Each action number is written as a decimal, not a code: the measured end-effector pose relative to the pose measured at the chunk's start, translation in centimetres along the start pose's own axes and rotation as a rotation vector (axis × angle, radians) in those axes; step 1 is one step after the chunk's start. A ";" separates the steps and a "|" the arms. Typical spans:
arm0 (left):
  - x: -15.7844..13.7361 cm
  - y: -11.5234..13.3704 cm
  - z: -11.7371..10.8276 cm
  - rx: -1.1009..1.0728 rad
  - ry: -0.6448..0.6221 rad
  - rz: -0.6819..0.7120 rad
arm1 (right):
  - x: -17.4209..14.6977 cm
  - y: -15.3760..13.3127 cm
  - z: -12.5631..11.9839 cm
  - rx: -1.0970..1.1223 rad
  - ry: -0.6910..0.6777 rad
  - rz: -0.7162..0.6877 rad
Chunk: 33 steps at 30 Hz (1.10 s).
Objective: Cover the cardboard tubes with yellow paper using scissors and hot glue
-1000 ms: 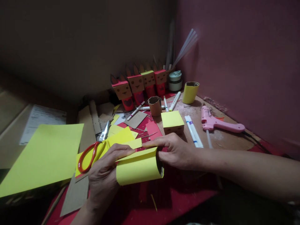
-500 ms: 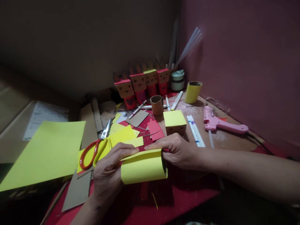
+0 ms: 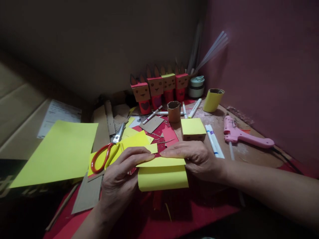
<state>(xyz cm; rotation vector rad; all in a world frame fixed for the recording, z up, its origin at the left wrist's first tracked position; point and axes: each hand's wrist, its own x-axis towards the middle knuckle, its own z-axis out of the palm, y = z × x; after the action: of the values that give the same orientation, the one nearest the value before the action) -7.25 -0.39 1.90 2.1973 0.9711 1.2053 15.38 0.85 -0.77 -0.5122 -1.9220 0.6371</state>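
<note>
**A light roll [image 3: 163, 179], best held near its ends**

The roll is right in front of you, lying crosswise between your hands, above the red table [image 3: 144, 219]. Your left hand [image 3: 123, 174] is mostly closed, curled around the left end, with its fingertips pressing on the flap [image 3: 161, 162] along the top. Your right hand [image 3: 196, 156] is also mostly closed, gripping the right end, its fingertips meeting the flap's far edge, just beside those of the left.

Expect the roll to weigh very little. The paper looks smooth and bendy, so it should crease or dent if you squeeze the middle. You can't tell from this angle whether something stiffer sits inside. Keep your grip light near the ends and press along the flap; its near edge stands away from the curved wall below.

Of the containers, the box [image 3: 193, 126] is largest, sitting just behind your right hand; its yellow top hides whatever is within. The yellow tube [image 3: 213, 101] stands open-topped near the wall, its inside dark. The jar [image 3: 196, 89] is lidded, so you can't see its contents. The brown tube [image 3: 174, 114] is smallest, open upward, its bottom out of sight.
</note>
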 end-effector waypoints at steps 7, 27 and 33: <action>-0.5 0.2 -0.1 -0.079 0.061 -0.093 | 0.2 0.0 0.0 -0.012 0.012 -0.020; -1.0 -0.6 -0.2 0.096 0.136 0.120 | 0.7 -2.0 0.4 0.316 0.149 0.447; -0.9 -0.4 -0.2 0.161 0.144 0.138 | 0.8 -1.7 0.3 0.523 0.133 0.689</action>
<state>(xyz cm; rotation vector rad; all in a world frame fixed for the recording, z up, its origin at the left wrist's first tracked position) -7.92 -0.81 1.23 2.3629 1.0192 1.4098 14.64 -0.03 0.78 -0.8505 -1.3483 1.4553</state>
